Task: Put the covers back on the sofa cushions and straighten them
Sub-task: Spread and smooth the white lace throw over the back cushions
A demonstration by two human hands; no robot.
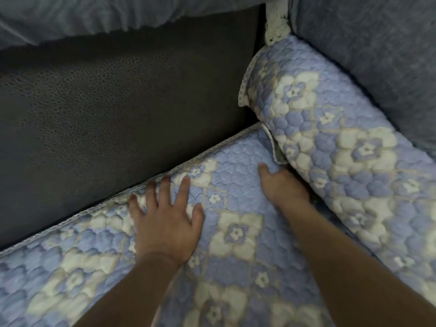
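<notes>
A quilted blue cover with white flowers lies over the seat cushion in the lower half of the head view. My left hand lies flat on it with fingers spread, fingertips near the cover's lace-trimmed back edge. My right hand is at the cover's right end, its fingers tucked down into the gap beside a second cushion in the same flowered cover; only the thumb and the back of the hand show. That second cushion runs diagonally along the right.
Dark textured sofa base lies bare behind the seat cushion. Grey-blue fabric hangs along the top, and a grey-blue upholstered part rises at the right. A strip of white lace shows in the back corner.
</notes>
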